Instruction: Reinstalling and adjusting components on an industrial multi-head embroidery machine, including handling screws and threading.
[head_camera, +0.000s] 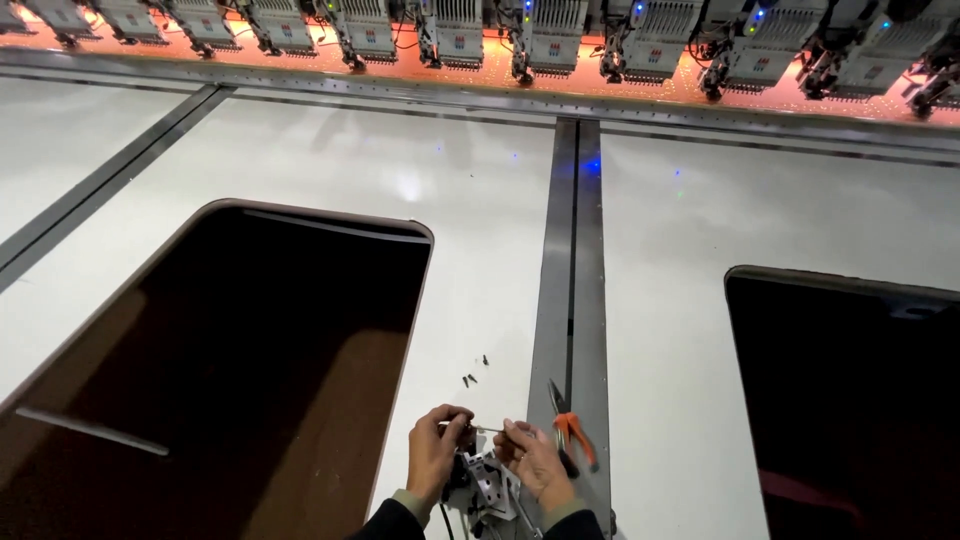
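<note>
My left hand and my right hand meet low in the head view, over a small grey metal machine part resting on the white table. Both hands pinch a thin metal rod stretched between their fingertips, just above the part. Orange-handled pliers lie right beside my right hand on the grey metal strip. A few small dark screws lie loose on the table a little beyond my left hand.
A white machine table has two large dark rounded cut-outs, one at the left and one at the right. A row of embroidery heads over orange-lit fabric lines the far edge.
</note>
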